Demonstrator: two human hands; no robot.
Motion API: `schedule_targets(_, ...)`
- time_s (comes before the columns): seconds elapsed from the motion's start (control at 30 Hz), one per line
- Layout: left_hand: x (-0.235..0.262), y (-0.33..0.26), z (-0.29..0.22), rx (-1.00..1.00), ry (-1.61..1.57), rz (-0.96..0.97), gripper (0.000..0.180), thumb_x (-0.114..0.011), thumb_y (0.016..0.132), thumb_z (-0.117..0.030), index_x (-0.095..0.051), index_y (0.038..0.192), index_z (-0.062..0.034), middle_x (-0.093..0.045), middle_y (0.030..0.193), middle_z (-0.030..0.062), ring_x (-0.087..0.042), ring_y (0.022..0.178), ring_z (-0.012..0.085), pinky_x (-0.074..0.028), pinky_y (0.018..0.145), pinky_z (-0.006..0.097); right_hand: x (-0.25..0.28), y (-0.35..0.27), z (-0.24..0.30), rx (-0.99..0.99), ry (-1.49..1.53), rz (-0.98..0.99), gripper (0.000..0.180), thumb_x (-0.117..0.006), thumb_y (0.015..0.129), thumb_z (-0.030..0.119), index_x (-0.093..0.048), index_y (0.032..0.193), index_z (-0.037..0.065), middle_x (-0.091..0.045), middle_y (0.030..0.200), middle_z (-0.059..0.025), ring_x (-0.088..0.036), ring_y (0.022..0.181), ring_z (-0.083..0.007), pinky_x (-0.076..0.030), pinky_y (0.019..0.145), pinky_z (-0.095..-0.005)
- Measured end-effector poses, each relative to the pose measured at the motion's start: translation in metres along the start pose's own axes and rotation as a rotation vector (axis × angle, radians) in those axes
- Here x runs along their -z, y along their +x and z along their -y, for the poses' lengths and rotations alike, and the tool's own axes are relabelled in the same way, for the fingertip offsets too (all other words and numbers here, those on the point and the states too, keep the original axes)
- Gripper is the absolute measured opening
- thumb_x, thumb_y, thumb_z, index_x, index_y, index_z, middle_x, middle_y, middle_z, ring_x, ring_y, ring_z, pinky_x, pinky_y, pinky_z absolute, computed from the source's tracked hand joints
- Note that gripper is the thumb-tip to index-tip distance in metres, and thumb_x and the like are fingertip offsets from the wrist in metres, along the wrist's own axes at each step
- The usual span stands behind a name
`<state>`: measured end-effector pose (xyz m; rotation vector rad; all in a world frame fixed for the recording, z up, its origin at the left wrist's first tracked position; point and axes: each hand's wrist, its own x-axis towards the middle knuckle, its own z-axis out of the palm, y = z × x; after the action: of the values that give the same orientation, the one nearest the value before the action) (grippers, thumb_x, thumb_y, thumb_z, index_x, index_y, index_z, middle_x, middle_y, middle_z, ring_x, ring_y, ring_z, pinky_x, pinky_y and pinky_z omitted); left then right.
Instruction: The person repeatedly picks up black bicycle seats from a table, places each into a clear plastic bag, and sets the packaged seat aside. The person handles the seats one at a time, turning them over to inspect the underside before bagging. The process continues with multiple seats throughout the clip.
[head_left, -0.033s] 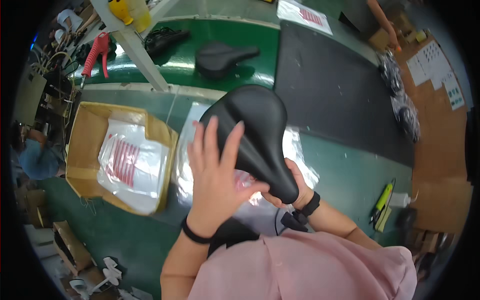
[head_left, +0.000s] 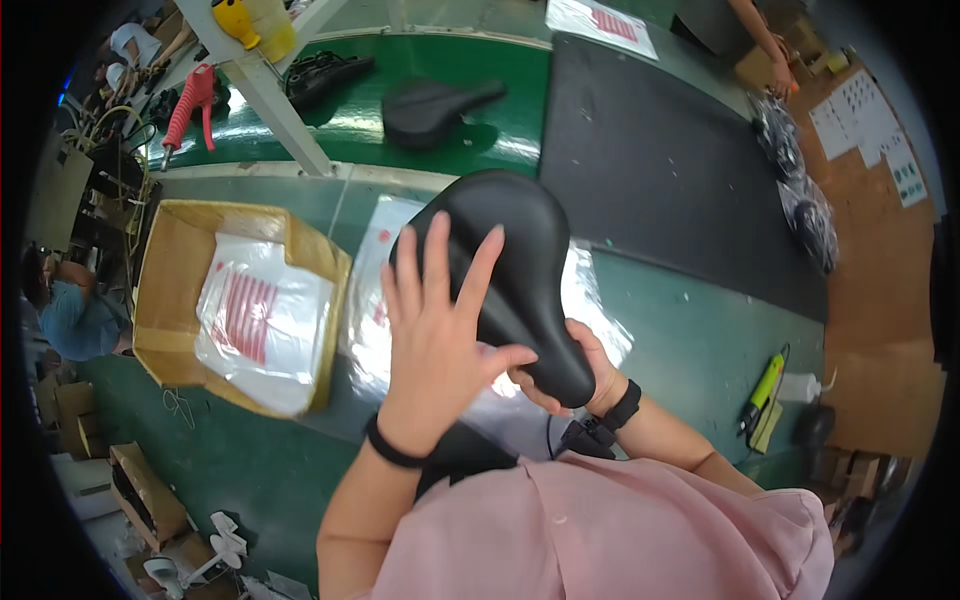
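Note:
A black bicycle saddle (head_left: 515, 250) is held up in front of me, its broad end away from me and its nose close to my body. My right hand (head_left: 592, 372) grips the nose from beneath, with the thumb along its right edge. Across the left part of the saddle my left hand (head_left: 437, 320) is spread open, fingers apart; whether its fingertips press on the cover I cannot tell. Beneath the saddle lie shiny clear plastic bags (head_left: 368, 345) with red print, partly hidden by my left hand.
To the left stands a cardboard box (head_left: 180, 335) holding printed plastic bags (head_left: 265, 310). Beyond are a green conveyor belt (head_left: 500, 130) with another saddle (head_left: 425, 112), a metal post (head_left: 280, 115) and a red air gun (head_left: 190, 115). A black mat (head_left: 670, 170) and a green-handled tool (head_left: 765, 390) lie rightward.
My left fingers have moved slightly up and right over the saddle. The saddle stays in my right hand, nearly unmoved. A co-worker's hand at the upper right has shifted slightly.

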<state>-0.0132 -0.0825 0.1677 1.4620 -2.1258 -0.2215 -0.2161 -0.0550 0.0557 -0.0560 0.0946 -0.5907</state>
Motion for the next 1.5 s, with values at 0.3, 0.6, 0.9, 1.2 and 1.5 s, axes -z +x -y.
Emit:
schedule_targets(0.3,-0.140,-0.044,0.015,0.131,-0.184,0.025,0.053,-0.072,0.076,-0.013,-0.054,0.125,-0.0057,-0.062,0.110,0.0170,-0.057,0.104,0.0334,-0.046,0.089,0.041,0.002,-0.211,-0.025,0.296,-1.114,-0.993,0.069,-0.078,0.073,0.033,-0.049,0.121,-0.007,-0.063,0.099,-0.0175,-0.065,0.085,-0.0284,-0.054,0.072,-0.0394)
schedule_targets(0.6,-0.241,-0.182,-0.112,-0.196,0.214,0.469,0.046,-0.069,0.077,-0.025,-0.051,0.112,-0.0027,-0.054,0.102,0.0161,-0.055,0.098,0.0326,-0.052,0.071,0.046,0.112,-0.303,-0.050,0.612,-1.574,-1.475,0.096,-0.087,0.062,0.031,-0.037,0.134,-0.005,-0.060,0.119,-0.0216,-0.059,0.109,-0.0338,-0.045,0.095,-0.0365)
schedule_targets(0.9,-0.251,-0.159,-0.073,0.107,-0.120,0.383,0.018,-0.058,0.083,-0.014,-0.061,0.074,0.0007,-0.064,0.072,0.0242,-0.065,0.075,0.0396,-0.051,0.066,0.046,0.109,-0.264,-0.036,0.553,-0.422,-0.976,0.036,-0.071,0.085,0.022,-0.058,0.113,0.003,-0.066,0.097,-0.0070,-0.065,0.081,-0.0175,-0.055,0.070,-0.0307)
schedule_targets(1.2,-0.232,-0.145,-0.028,0.503,-0.560,0.418,0.037,-0.072,0.080,-0.028,-0.057,0.061,-0.0009,-0.053,0.054,0.0053,-0.049,0.053,0.0146,-0.040,0.053,0.033,0.084,-0.245,-0.044,0.656,-0.547,-0.977,0.034,-0.067,0.086,0.011,-0.053,0.115,0.000,-0.064,0.099,-0.0074,-0.066,0.082,-0.0183,-0.057,0.070,-0.0334)
schedule_targets(1.5,-0.215,-0.123,-0.049,0.526,-0.943,0.595,0.015,-0.063,0.085,-0.014,-0.068,0.087,0.0001,-0.065,0.070,0.0057,-0.059,0.063,0.0113,-0.046,0.056,0.026,0.033,-0.174,-0.044,0.538,-0.680,-0.743,0.059,-0.072,0.081,0.008,-0.044,0.133,0.001,-0.061,0.113,-0.0054,-0.061,0.096,-0.0125,-0.050,0.084,-0.0267)
